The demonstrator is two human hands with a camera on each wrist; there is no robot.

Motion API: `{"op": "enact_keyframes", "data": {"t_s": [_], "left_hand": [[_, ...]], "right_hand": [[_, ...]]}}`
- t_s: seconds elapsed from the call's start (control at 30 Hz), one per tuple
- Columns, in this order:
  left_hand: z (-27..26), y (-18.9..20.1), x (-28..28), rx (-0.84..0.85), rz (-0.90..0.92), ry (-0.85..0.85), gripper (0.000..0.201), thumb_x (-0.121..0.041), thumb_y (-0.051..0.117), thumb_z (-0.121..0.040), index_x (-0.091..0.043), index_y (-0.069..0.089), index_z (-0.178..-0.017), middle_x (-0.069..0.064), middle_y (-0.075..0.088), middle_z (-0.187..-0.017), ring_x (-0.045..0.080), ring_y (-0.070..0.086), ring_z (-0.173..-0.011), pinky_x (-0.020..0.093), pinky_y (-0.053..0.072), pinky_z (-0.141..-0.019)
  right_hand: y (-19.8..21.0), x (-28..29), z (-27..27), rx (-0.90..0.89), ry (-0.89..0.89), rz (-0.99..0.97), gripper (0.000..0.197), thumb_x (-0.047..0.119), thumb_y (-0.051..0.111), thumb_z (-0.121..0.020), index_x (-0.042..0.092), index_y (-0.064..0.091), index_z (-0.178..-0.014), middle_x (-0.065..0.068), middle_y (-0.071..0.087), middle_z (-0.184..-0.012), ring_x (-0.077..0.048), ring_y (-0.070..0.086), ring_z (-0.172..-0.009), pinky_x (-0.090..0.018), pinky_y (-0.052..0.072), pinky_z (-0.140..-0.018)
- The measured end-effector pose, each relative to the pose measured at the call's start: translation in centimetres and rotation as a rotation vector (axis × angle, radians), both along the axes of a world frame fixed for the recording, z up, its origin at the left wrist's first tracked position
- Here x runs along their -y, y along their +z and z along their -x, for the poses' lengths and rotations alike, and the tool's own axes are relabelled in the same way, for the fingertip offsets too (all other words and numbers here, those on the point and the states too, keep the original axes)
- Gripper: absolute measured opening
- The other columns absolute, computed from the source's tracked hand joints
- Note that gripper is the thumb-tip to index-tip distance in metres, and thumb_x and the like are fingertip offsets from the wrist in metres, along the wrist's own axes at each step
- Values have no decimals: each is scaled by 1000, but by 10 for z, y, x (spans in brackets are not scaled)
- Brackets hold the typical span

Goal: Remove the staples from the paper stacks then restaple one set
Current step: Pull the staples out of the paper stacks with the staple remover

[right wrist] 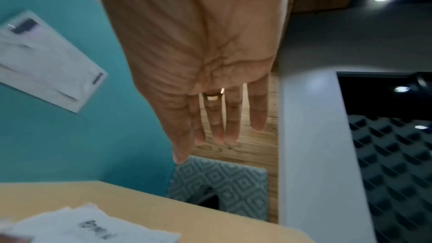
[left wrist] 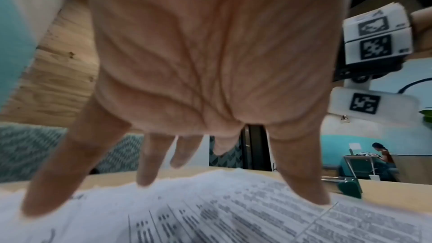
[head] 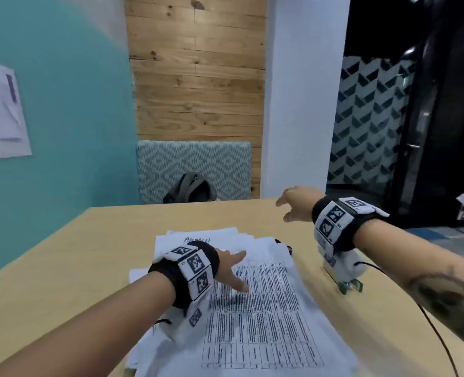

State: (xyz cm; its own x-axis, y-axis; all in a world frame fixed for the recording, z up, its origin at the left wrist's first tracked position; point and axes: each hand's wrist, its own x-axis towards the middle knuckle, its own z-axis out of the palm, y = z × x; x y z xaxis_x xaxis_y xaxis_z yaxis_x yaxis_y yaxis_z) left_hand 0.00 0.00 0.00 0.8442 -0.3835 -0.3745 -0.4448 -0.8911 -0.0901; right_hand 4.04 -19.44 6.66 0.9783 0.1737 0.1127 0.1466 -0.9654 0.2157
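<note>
Printed paper stacks [head: 252, 317] lie fanned across the middle of the wooden table [head: 89, 254]. My left hand [head: 236, 270] rests on the top sheet with straight, spread fingers [left wrist: 149, 169]; it holds nothing. My right hand [head: 293, 205] hovers above the table's far right part, its fingers [right wrist: 233, 121] straight and empty, a ring on one. A green stapler-like tool [head: 351, 285] lies on the table right of the papers, partly hidden by my right wrist unit; it also shows as a green shape [left wrist: 349, 188] in the left wrist view. No staples can be made out.
A small dark object [head: 286, 247] lies at the papers' upper right edge. A black cable [head: 437, 330] runs along the table's right side. Beyond the far edge, a backpack [head: 190, 189] rests on a patterned bench [head: 225, 159]. A person sits far off [left wrist: 385, 156].
</note>
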Motion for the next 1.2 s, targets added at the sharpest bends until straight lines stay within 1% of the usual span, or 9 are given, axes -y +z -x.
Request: {"op": "enact_keyframes", "data": {"t_s": [0.1, 0.3, 0.47, 0.67, 0.73, 0.87, 0.97, 1.03, 1.2], "left_hand": [[2, -4, 13, -94, -111, -28, 86, -59, 43, -88, -27, -8, -149, 12, 23, -154, 27, 30, -138, 42, 27, -109], [-6, -27, 16, -127, -163, -40, 84, -64, 39, -86, -31, -6, -149, 15, 15, -155, 32, 27, -138, 47, 28, -108], [-12, -37, 1, -156, -138, -6, 85, -70, 38, -82, -39, -9, -146, 11, -3, -157, 32, 15, -143, 55, 24, -111], [-12, -38, 0, -172, -104, -9, 85, -70, 39, -82, -41, -11, -145, 8, -10, -157, 33, 14, -143, 53, 25, -110], [-12, -38, 1, -173, -107, -11, 85, -70, 39, -82, -40, -11, -145, 9, -11, -157, 33, 15, -143, 53, 26, -110], [-11, -37, 1, -176, -113, -11, 85, -69, 39, -82, -40, -11, -145, 9, -11, -157, 33, 14, -143, 54, 26, -110], [-10, -36, 2, -179, -127, -15, 85, -69, 37, -82, -39, -11, -145, 10, -10, -157, 34, 14, -143, 54, 25, -111], [-10, -35, 2, -175, -139, -20, 85, -69, 37, -83, -38, -12, -145, 11, -10, -157, 35, 15, -142, 54, 25, -110], [-9, -36, 2, -167, -161, -26, 85, -70, 35, -82, -38, -12, -145, 11, -9, -157, 36, 14, -142, 56, 24, -110]], "right_hand": [[-15, 19, -13, -107, -120, 29, 57, 27, 60, -90, 17, 38, -141, -9, 43, -140, -26, 44, -126, -34, 40, -96], [-63, 37, -75, -298, -248, -23, 76, 29, 64, -87, 14, 20, -147, -11, 40, -144, -28, 42, -129, -36, 41, -99], [-158, 86, -233, -332, -209, 38, 94, 62, 71, -54, 34, 40, -138, 5, 42, -145, -21, 48, -125, -43, 45, -95], [-146, 42, -210, -413, -108, 138, 51, 59, 68, -54, 29, 64, -95, 7, 66, -94, -20, 63, -85, -39, 53, -78], [-148, 41, -209, -387, -110, 66, 27, 51, 66, -64, 28, 52, -63, 7, 59, -65, -18, 53, -62, -28, 47, -64], [-141, 45, -200, -358, -50, 1, 35, 36, 66, -77, 26, 43, -52, 6, 48, -44, -15, 40, -53, -21, 37, -58], [-105, 41, -150, -336, -98, -219, 32, 29, 69, -78, -3, 66, -78, -15, 59, -63, -18, 44, -61, -25, 38, -56], [-85, 47, -123, -347, -87, -457, 44, 25, 72, -79, -13, 62, -98, -14, 53, -69, -20, 45, -64, -27, 39, -56], [-65, 64, -78, -252, -42, -1080, 21, 12, 69, -82, 5, 67, -102, -3, 60, -85, -11, 54, -80, -18, 47, -65]]}}
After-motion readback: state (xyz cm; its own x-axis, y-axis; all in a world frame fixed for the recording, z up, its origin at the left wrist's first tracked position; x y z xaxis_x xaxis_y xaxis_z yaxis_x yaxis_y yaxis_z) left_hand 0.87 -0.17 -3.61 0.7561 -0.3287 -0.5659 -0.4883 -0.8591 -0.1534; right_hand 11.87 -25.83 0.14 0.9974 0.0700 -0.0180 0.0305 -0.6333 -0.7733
